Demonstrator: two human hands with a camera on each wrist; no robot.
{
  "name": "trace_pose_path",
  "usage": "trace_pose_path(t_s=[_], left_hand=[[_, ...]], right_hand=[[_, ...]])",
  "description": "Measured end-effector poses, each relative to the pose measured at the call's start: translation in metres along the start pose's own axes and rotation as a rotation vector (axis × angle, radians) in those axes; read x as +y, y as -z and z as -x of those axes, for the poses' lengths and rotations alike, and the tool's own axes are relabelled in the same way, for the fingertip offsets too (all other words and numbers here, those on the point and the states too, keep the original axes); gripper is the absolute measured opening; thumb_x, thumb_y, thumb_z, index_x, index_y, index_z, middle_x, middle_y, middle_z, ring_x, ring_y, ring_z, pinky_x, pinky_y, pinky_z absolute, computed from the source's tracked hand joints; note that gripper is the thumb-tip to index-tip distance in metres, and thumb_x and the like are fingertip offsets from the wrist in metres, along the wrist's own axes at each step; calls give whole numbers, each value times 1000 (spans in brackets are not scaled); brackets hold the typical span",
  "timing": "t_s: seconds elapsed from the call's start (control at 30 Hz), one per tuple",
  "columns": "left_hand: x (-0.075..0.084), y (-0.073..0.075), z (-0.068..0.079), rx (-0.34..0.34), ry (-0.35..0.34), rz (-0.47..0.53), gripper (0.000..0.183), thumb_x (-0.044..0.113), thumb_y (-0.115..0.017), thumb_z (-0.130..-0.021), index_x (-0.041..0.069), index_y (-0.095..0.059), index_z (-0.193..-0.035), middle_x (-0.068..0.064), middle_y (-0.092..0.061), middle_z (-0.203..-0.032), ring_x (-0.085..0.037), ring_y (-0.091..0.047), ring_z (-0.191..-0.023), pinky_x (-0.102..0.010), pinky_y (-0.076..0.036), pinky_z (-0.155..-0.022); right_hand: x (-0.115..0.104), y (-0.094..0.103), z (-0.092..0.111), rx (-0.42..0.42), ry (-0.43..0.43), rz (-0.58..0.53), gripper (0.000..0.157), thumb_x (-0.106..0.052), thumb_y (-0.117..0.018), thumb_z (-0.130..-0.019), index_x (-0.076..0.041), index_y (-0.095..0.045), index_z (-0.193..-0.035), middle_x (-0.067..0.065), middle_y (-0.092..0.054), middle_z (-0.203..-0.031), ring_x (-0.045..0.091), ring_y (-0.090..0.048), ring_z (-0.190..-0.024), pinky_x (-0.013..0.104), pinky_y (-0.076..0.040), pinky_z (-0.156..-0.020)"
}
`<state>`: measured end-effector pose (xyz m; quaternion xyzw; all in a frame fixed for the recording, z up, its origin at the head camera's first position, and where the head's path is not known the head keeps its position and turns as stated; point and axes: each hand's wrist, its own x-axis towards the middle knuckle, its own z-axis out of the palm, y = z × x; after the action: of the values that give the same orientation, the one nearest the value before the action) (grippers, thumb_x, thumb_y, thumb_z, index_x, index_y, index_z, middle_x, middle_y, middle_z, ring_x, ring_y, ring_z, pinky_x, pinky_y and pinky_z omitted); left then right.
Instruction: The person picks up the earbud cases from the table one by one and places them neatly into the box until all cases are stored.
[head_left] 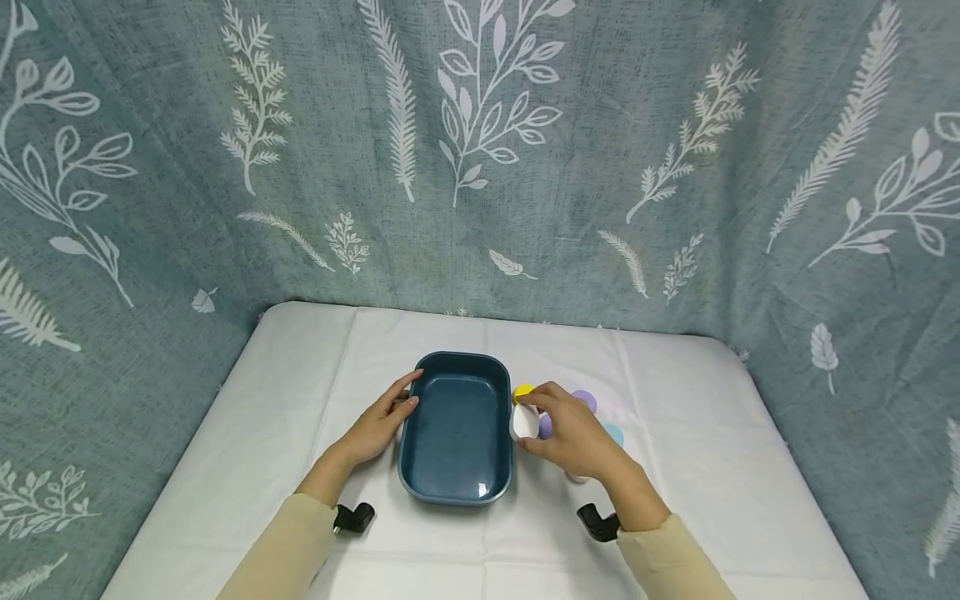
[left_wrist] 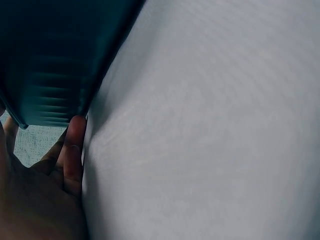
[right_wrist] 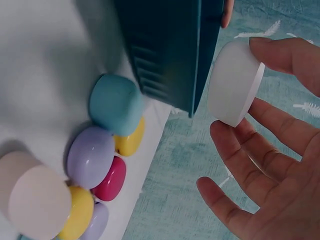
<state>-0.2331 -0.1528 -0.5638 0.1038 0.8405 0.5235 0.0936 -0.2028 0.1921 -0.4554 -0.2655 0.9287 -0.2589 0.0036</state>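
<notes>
A deep teal rectangular basin (head_left: 455, 442) with rounded corners and a bare inside stands on the white cloth. My left hand (head_left: 377, 427) holds its left side. The index fingertip and thumb lie over the rim; in the left wrist view other fingers (left_wrist: 74, 150) meet the ribbed outer wall low by the cloth. Beside the right rim, my right hand (head_left: 573, 433) pinches a white smooth rounded block (right_wrist: 235, 82) between thumb and fingertips, with the little finger free. In the head view the block overlaps the basin's right edge.
Right of the basin lie several smooth rounded blocks: teal (right_wrist: 115, 102), lavender (right_wrist: 90, 156), yellow (right_wrist: 77, 212), pink (right_wrist: 110, 179) and a larger cream one (right_wrist: 40, 202). My right hand partly covers them in the head view. A leaf-patterned curtain (head_left: 480, 167) rises behind the table.
</notes>
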Motion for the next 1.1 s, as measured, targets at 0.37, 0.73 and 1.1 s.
trace_pose_path(t_s=[0.37, 0.73, 1.1], left_hand=[[2, -1, 1, -8, -10, 27, 55, 55, -45, -108, 47, -30, -160, -11, -53, -152, -29, -57, -132, -60, -36, -117], [0, -1, 0, -1, -22, 26, 55, 55, -45, -108, 45, -31, -161, -11, -53, -153, -30, -57, -134, -61, -36, -117], [0, -1, 1, -2, -10, 24, 55, 56, -45, -108, 47, -31, -160, -11, -52, -154, -29, -57, -133, -61, -36, -117]], right_hand=[[-19, -3, -11, -38, -5, -11, 59, -25, -87, -84, -9, -67, -137, 3, -63, -131, 21, -63, -111, 40, -54, -92], [-27, -18, -16, -102, 0, 11, 58, -31, -86, -85, -10, -68, -136, 4, -62, -133, 24, -62, -113, 43, -54, -95], [-31, -36, -18, -156, 27, 48, 56, -34, -86, -85, -12, -69, -134, 3, -63, -128, 23, -63, -115, 43, -53, -98]])
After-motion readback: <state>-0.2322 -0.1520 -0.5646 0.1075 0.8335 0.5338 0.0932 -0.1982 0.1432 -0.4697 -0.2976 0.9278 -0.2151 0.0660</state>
